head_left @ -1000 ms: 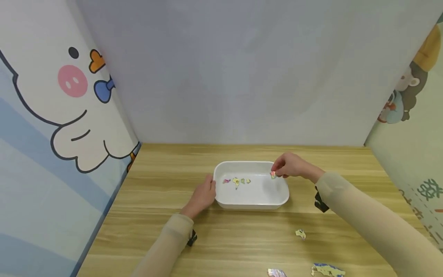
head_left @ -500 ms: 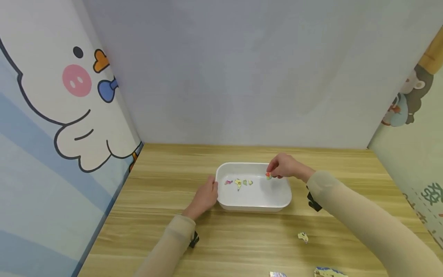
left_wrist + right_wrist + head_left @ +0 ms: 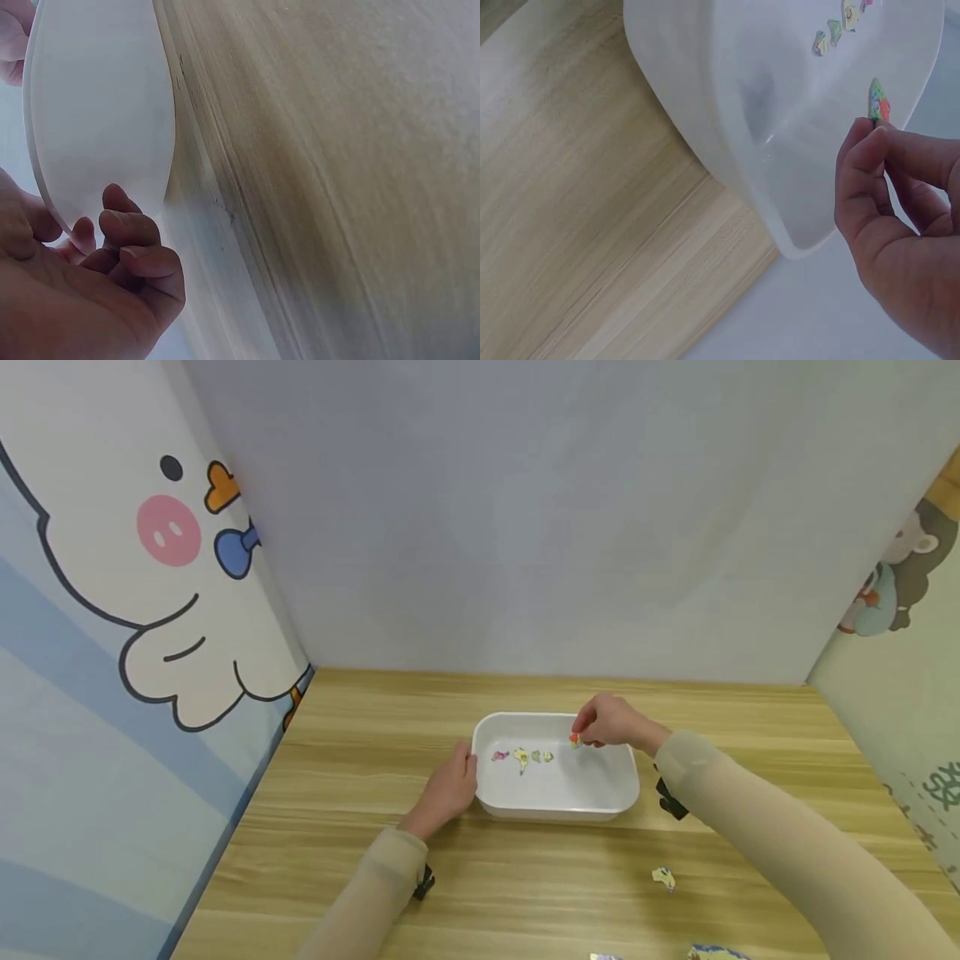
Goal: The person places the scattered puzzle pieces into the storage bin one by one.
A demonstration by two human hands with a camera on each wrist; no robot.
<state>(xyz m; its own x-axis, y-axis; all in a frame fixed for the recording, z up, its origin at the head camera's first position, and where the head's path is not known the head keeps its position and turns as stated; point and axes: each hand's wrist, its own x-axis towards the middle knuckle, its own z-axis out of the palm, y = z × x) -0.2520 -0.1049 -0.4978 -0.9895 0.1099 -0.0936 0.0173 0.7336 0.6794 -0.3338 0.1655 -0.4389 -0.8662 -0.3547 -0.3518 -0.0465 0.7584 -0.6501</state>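
Note:
A white rectangular plastic tray (image 3: 588, 785) stands on the wooden table. My left hand (image 3: 453, 779) grips its left end, thumb at the rim and fingers curled against the outer wall in the left wrist view. Over the tray's right part, my right hand (image 3: 615, 722) pinches a small red and green puzzle piece (image 3: 878, 101) between thumb and fingertips. Several small pieces lie in a row on the tray floor: a pink one (image 3: 500, 756), a larger yellow one (image 3: 521, 759), a green one (image 3: 536, 757) and a pale yellow one (image 3: 548, 757).
On the table (image 3: 337, 735), nearer me, lie a yellow piece (image 3: 663, 878), a blue and yellow piece (image 3: 716, 952) and a pale purple piece (image 3: 604, 957), the last two cut off by the view's edge. A grey curtain (image 3: 525, 527) hangs behind the table.
My right hand has moved left over the tray with the pinched piece, away from the right rim. The left hand keeps its grip on the tray. The view has shifted slightly.

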